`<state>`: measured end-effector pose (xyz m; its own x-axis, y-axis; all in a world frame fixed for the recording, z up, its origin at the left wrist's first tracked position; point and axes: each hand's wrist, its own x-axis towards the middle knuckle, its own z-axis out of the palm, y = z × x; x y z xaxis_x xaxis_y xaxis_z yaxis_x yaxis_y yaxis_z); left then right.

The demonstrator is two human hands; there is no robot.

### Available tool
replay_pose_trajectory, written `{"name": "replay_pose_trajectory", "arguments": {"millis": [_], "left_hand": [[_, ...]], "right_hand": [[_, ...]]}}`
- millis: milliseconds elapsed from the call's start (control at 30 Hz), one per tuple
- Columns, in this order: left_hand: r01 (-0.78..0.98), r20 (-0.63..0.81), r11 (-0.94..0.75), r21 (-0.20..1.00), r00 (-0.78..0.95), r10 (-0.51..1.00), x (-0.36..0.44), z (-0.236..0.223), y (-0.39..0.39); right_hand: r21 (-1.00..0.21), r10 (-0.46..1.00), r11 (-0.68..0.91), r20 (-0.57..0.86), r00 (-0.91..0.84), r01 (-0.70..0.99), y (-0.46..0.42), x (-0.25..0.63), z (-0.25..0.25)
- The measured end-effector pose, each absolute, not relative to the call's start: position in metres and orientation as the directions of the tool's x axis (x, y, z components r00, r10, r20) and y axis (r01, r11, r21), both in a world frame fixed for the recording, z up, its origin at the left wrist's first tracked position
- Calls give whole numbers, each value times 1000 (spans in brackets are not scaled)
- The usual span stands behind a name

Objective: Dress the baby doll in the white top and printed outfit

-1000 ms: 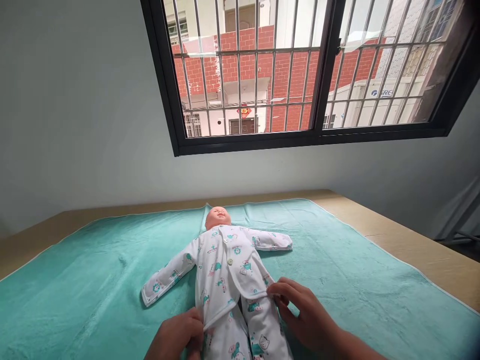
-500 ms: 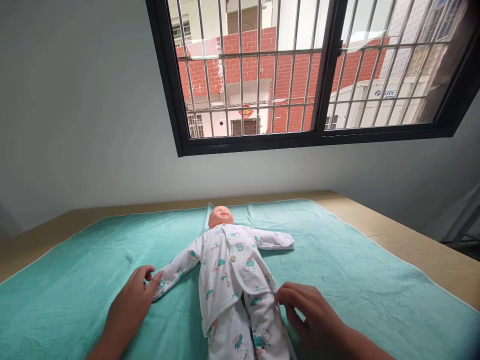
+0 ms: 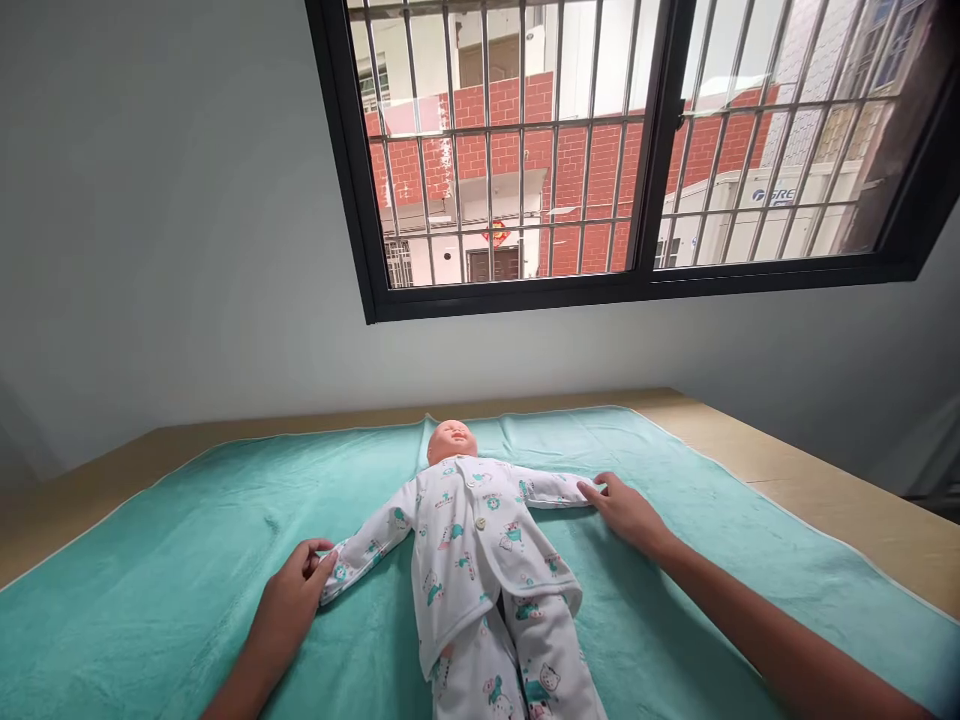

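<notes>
A baby doll (image 3: pixel 452 440) lies on its back with arms spread. It wears a white printed jacket (image 3: pixel 457 560), with a button showing at the chest, and matching trousers (image 3: pixel 480 660). My left hand (image 3: pixel 292 595) is closed at the end of the sleeve (image 3: pixel 367 550) on the left, thumb and fingers pinching the cuff. At the end of the other sleeve (image 3: pixel 551 488), my right hand (image 3: pixel 628 514) has thumb and fingertips closed on the cuff. No doll hands show outside the sleeves. The lower trouser legs run out of view at the bottom.
Under the doll a turquoise blanket (image 3: pixel 712 590) covers most of a wooden tabletop (image 3: pixel 840 470). Behind the table stands a pale wall (image 3: pixel 187 250) with a black-framed, barred window (image 3: pixel 510 295).
My right hand has moved from beside the doll's hip up to the sleeve end on the right and taken hold of it. My left hand stays at its sleeve. The view has shifted slightly.
</notes>
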<state>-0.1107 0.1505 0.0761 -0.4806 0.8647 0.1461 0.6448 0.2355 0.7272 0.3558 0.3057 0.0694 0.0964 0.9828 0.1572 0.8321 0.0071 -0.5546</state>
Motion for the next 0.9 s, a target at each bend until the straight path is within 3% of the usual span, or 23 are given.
{"name": "replay_pose_trajectory", "arguments": {"millis": [267,433,667,833,900], "left_hand": [[628,175,299,719,-580,796,-127,82,153],[631,186,337,699,-616,766,-144,80,157],[782,239,336,526,-514,824,-147,71,159],[796,206,360,487,-504,839,-149,69,157],[833,268,318,453,-468,842,-148,67,156]], "right_hand": [[-551,951,126,304,58,825,324,362,52],[-587,929,91,341,143,805,332,376,50],[-553,917,90,370,148,828,329,375,51],[-519,903,98,405,144,849,325,379,54],[-489,894,127,434,114,863,322,376,56]]}}
